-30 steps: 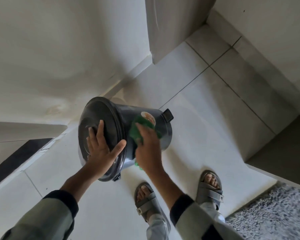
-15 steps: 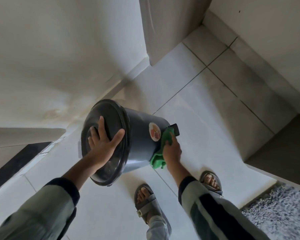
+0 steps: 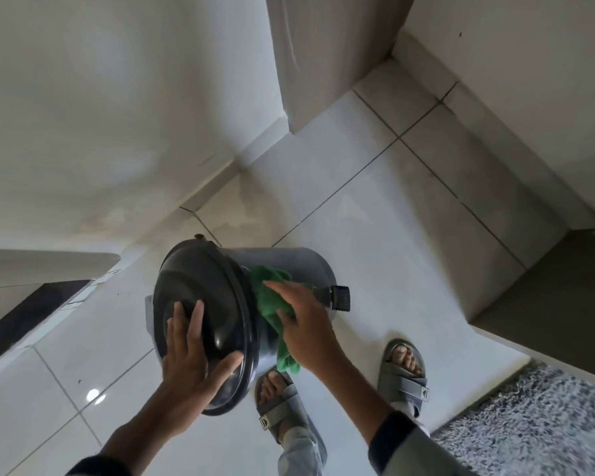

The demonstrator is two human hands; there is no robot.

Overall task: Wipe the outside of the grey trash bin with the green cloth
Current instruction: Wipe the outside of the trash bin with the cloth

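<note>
The grey trash bin [image 3: 291, 264] is tilted toward me on the floor, its dark round lid [image 3: 200, 290] facing up and left. My left hand [image 3: 194, 359] lies flat on the lid with fingers spread, steadying the bin. My right hand [image 3: 304, 324] presses the green cloth [image 3: 268, 297] against the bin's side wall just below the lid rim. The bin's black foot pedal [image 3: 340, 297] sticks out to the right of my right hand. The label seen earlier on the bin is hidden under the cloth and hand.
My two feet in grey sandals [image 3: 404, 372] stand on the white tiled floor [image 3: 375, 218] right below the bin. A shaggy grey rug [image 3: 543, 427] lies at the lower right. White walls [image 3: 100, 115] close in behind and to the left, with a corner at the upper right.
My right hand has carried the cloth from the bin's base near the pedal up to the wall by the lid rim. The bin has turned slightly; my left hand stays on the lid.
</note>
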